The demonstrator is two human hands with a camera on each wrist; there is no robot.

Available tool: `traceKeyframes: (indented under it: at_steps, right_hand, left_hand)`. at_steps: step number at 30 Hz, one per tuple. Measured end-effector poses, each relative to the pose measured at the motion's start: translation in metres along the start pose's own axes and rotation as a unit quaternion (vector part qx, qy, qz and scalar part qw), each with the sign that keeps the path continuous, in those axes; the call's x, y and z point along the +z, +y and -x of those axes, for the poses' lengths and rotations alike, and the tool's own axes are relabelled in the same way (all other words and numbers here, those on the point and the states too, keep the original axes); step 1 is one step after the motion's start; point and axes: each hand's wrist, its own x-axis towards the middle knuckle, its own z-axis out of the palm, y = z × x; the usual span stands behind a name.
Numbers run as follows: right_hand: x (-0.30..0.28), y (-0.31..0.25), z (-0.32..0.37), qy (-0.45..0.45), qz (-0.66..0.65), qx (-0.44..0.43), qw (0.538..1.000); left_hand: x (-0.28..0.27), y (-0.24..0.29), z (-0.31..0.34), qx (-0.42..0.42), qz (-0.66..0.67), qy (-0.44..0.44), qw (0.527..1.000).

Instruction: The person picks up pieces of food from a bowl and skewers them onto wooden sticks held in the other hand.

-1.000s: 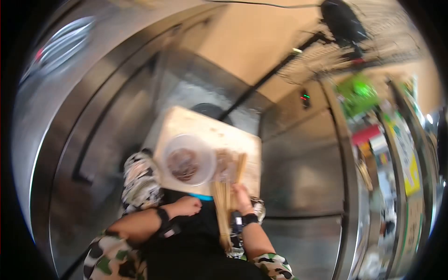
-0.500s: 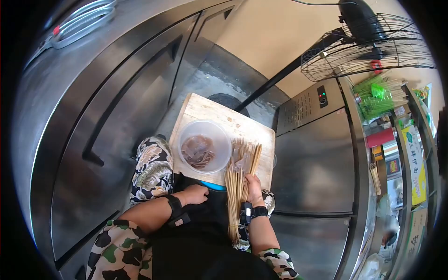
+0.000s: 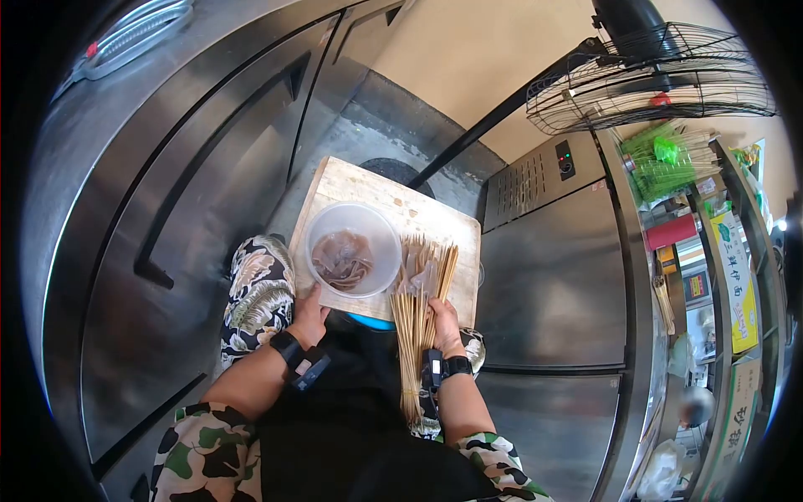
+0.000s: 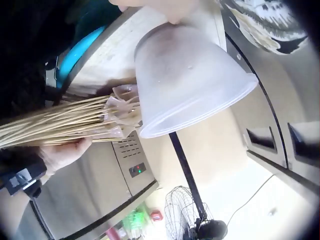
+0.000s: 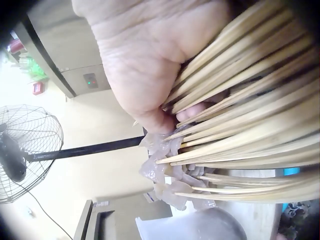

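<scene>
My right hand (image 3: 445, 325) grips part of a bundle of thin wooden skewers (image 3: 411, 335), thumb and fingers around the sticks in the right wrist view. Pale, translucent slices of food (image 5: 167, 172) are threaded on the skewer tips, which lie over the cutting board (image 3: 443, 226). My left hand (image 3: 309, 322) is at the board's near left edge, a finger reaching up beside a translucent plastic tub (image 3: 381, 251). In the left wrist view its fingertips are right at the tub's base. Brownish, slippery-looking slices (image 3: 341, 258) lie inside the tub.
The board sits across patterned trouser knees (image 3: 259, 301), with something blue (image 3: 372, 322) below its near edge. Steel cabinets (image 3: 209, 192) flank both sides. A black standing fan (image 3: 644, 84) rises behind, and a packed shelf (image 3: 719, 276) is at right.
My left hand has moved from the lap, where it was curled, up to the board's edge beside the tub. The right hand stays on the skewers. The head view has shifted slightly.
</scene>
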Motion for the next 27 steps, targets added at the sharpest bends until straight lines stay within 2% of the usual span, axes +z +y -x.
traceKeyframes:
  at_steps: [6,10,13,20,21,25,27]
  right_hand:
    - [0.002,-0.003,0.010,0.013,0.036,-0.007,0.999]
    - [-0.006,-0.002,0.016,0.012,0.034,0.000,0.999]
    - [-0.018,0.004,0.016,0.003,0.028,0.000,1.000]
    - [-0.020,0.008,0.013,0.007,0.025,-0.007,1.000]
    - [-0.014,0.007,0.014,0.021,0.026,-0.007,0.999]
    - [-0.005,0.002,0.021,0.029,0.032,-0.022,0.999]
    - [-0.007,0.006,0.022,0.026,0.039,-0.035,0.998]
  left_hand:
    - [-0.002,0.008,0.008,0.002,-0.038,-0.031,0.999]
    - [0.003,0.013,0.023,-0.041,-0.050,-0.031,0.997]
    - [0.001,0.015,0.027,-0.036,-0.054,-0.033,0.997]
    - [-0.009,0.020,0.012,-0.068,-0.069,-0.057,0.994]
    - [-0.006,0.023,0.014,-0.075,-0.069,-0.034,0.994]
    - [-0.003,0.014,0.010,-0.035,-0.066,-0.017,0.997]
    - [-0.003,0.010,0.013,-0.087,-0.048,-0.021,0.995]
